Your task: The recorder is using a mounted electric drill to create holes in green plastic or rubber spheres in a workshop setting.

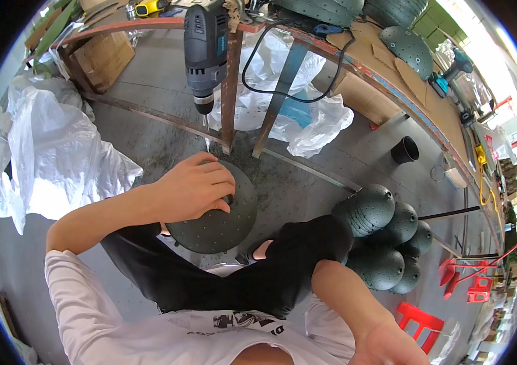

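Note:
A dark green perforated dome (228, 228) sits between my knees, its surface dotted with small holes. My left hand (201, 185) lies across its top with bent fingers, gripping it by the dark opening near the middle. Just beyond my fingers, a grey-black power drill (205, 58) hangs upright at the bench edge with its bit (208, 137) pointing down towards the dome's far side. Whether the bit touches the dome is hard to see. My right hand (386, 347) is at the lower right, away from the dome, its fingers cut off by the picture's edge.
Several stacked green domes (377, 267) stand on the floor to the right. More domes (407, 52) and a teal cordless drill (453, 70) lie on the bench. White plastic sheeting (58, 152) is heaped at left. A black cup (404, 150) and red stool (419, 322) are at right.

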The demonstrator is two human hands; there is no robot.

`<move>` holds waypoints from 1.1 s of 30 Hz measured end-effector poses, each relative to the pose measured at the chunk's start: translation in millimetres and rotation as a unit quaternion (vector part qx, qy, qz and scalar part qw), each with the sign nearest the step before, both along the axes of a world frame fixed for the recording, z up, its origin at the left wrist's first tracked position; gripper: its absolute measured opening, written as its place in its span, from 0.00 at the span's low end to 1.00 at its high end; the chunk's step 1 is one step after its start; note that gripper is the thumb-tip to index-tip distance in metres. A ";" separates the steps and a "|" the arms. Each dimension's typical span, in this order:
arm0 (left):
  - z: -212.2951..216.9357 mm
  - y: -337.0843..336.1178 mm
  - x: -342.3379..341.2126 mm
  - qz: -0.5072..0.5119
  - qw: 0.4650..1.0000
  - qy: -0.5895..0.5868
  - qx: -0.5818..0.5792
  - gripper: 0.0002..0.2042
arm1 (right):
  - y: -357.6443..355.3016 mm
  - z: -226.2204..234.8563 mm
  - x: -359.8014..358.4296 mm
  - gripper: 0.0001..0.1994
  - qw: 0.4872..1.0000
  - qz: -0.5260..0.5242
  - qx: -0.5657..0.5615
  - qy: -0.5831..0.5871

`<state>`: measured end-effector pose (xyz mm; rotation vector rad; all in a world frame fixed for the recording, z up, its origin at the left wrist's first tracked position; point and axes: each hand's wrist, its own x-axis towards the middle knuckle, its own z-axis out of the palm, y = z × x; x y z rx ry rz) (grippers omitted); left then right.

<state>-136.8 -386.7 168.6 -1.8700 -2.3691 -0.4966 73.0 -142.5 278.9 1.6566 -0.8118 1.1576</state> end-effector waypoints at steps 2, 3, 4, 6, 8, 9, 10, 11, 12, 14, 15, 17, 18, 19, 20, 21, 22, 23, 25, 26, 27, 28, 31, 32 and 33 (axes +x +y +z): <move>-12.5 -3.5 -5.1 -0.010 1.000 -0.004 -0.008 0.15 | -3.8 -2.3 -0.3 0.13 0.996 0.071 0.035 -0.037; -18.7 -4.7 -8.1 -0.020 1.000 0.004 -0.008 0.15 | 1.9 -8.3 6.7 0.14 0.989 -0.115 -0.046 0.077; -24.5 -5.9 -10.6 -0.030 0.999 0.011 -0.009 0.15 | 1.2 -8.0 5.6 0.14 0.929 -0.294 -0.125 0.187; -36.4 -10.2 -15.5 -0.026 1.000 0.009 -0.009 0.15 | -1.0 -10.0 0.1 0.14 0.929 -0.295 -0.120 0.187; -44.7 -13.4 -23.2 -0.024 1.000 0.007 -0.010 0.14 | -5.3 -9.7 -7.7 0.15 0.928 -0.299 -0.117 0.187; -49.2 -14.2 -27.7 -0.024 0.999 0.014 -0.019 0.14 | -5.3 -9.6 -10.7 0.15 0.935 -0.287 -0.108 0.179; -53.4 -16.3 -31.3 -0.026 0.999 0.020 -0.028 0.13 | -7.3 -9.7 -12.9 0.15 0.941 -0.277 -0.100 0.169; -57.7 -19.1 -34.3 -0.025 0.999 0.014 -0.027 0.13 | -9.8 -9.9 -15.7 0.15 0.942 -0.276 -0.097 0.163; -62.3 -21.6 -37.0 -0.022 1.000 0.012 0.001 0.13 | -12.2 -9.6 -19.2 0.14 0.998 -0.027 0.034 0.042; -72.4 -29.1 -43.7 -0.024 0.999 0.004 0.030 0.13 | -26.2 -7.8 -32.6 0.14 0.958 0.223 0.158 -0.092; -75.9 -36.9 -44.3 -0.013 0.999 0.000 0.050 0.13 | -38.4 -5.6 -45.7 0.12 0.969 0.185 0.133 -0.093; -79.6 -45.1 -46.1 0.000 0.997 -0.011 0.077 0.13 | -44.7 -6.3 -52.9 0.11 0.977 0.147 0.115 -0.101; -79.1 -46.9 -47.7 -0.001 0.996 -0.016 0.089 0.13 | -40.1 -9.2 -51.0 0.10 0.972 0.164 0.144 -0.090; -78.7 -49.1 -49.4 -0.003 0.995 -0.020 0.097 0.13 | -34.5 -11.0 -51.5 0.10 0.966 0.181 0.170 -0.076; -79.4 -51.8 -49.8 -0.003 0.995 -0.022 0.100 0.13 | -24.2 -5.3 -53.6 0.10 0.965 0.181 0.173 -0.080; -79.7 -54.1 -50.0 -0.008 0.993 -0.006 0.114 0.13 | -7.1 4.4 -57.0 0.10 0.972 -0.073 0.217 -0.049; -79.8 -56.6 -49.2 -0.014 0.992 0.010 0.122 0.14 | 9.2 9.2 -59.2 0.11 0.914 -0.323 0.243 -0.016; -78.0 -56.1 -48.4 -0.019 0.992 0.008 0.124 0.14 | 26.6 -9.3 -68.2 0.09 0.927 -0.373 0.035 -0.009; -78.0 -57.3 -44.8 -0.020 0.986 0.025 0.163 0.18 | 29.6 -39.6 -110.9 0.19 0.895 -0.410 -0.177 -0.004; -80.8 -59.2 -43.4 -0.021 0.987 0.022 0.160 0.18 | 15.6 -48.0 -143.7 0.12 0.860 -0.437 -0.046 -0.259; -85.3 -70.9 -37.2 -0.012 0.989 0.044 0.143 0.16 | 1.8 -61.3 -180.7 0.08 0.760 -0.410 0.088 -0.496; -88.3 -74.1 -34.1 -0.014 0.988 0.067 0.137 0.14 | 8.1 -53.4 -212.0 0.08 0.568 -0.447 0.305 -0.620; -93.5 -60.5 -34.2 -0.030 0.983 0.115 0.143 0.13 | 27.0 -158.6 -267.9 0.15 0.496 -0.165 0.333 -0.785; -96.3 -55.1 -36.1 -0.035 0.983 0.114 0.143 0.13 | 35.0 -200.2 -274.4 0.17 0.436 -0.119 0.310 -0.836; -99.1 -52.6 -34.8 -0.041 0.983 0.111 0.140 0.12 | 34.8 -227.5 -278.2 0.20 0.372 -0.065 0.286 -0.880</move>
